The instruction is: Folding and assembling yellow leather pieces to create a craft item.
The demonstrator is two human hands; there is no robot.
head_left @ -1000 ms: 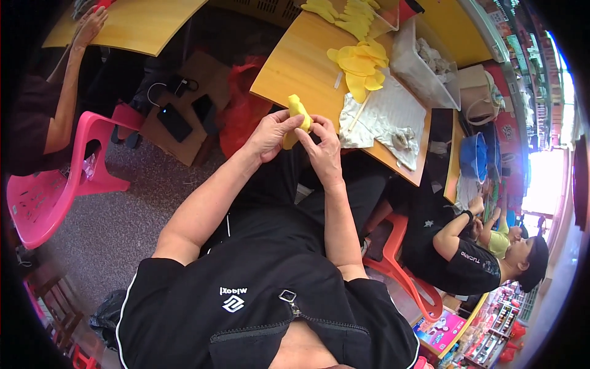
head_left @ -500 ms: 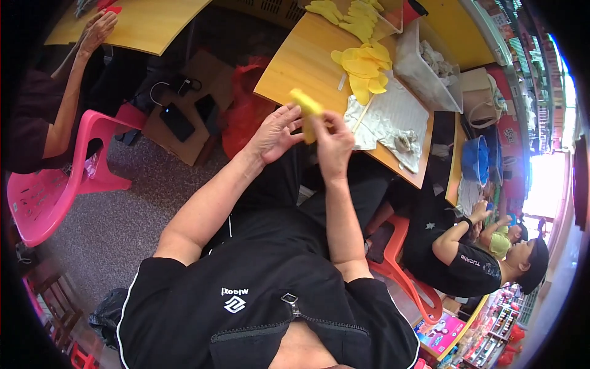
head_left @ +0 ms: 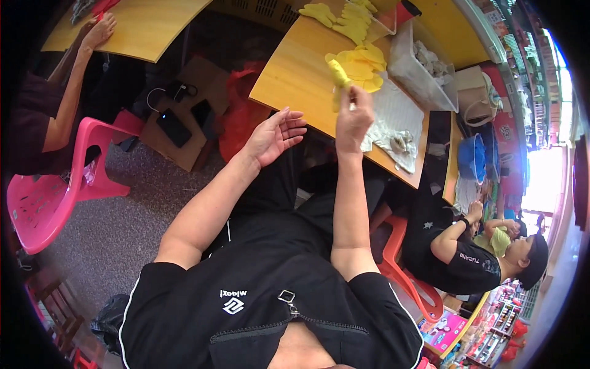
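Note:
My right hand is raised over the wooden table, its fingers pinching a small, elongated yellow fabric piece that is partly blurred. Just behind that piece lies a loose pile of flat yellow petal-shaped cutouts. My left hand is off the table's near edge, palm up, fingers spread and holding nothing. Near my right hand, a white quilted cloth with a crumpled white bit on it covers the table's right part.
More yellow pieces lie at the table's far end. A clear plastic bin with whitish material stands at the right. A red plastic bag hangs left of the table. Other people sit left, by a pink chair, and right.
The hands have parted. My right hand has carried the yellow fabric piece away and to the right, toward the cutouts; my left hand has let go and opened.

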